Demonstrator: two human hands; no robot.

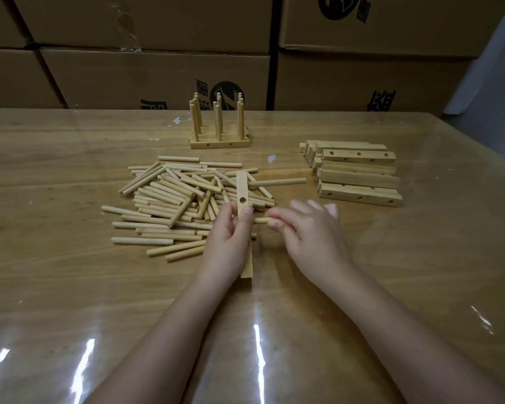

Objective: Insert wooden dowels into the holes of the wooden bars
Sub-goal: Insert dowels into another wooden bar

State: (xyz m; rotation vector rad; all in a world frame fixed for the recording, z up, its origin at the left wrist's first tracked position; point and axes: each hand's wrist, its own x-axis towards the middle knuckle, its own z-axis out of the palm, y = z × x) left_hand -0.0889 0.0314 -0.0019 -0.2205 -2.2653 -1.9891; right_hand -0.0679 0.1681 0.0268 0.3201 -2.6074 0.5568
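Observation:
My left hand (229, 239) grips a wooden bar (242, 189) that points away from me over the dowel pile. One dowel (277, 182) sticks out to the right from the bar's far hole. An empty hole shows just above my thumb. My right hand (309, 228) pinches a second dowel (263, 220), held level with its tip close to the bar's right side. A heap of loose dowels (172, 199) lies left of the bar.
Several finished bars with upright dowels (219, 132) stand at the back centre. A stack of empty drilled bars (359, 173) lies at the right. Cardboard boxes (158, 74) wall off the table's far edge. The glossy table (420, 272) extends toward me.

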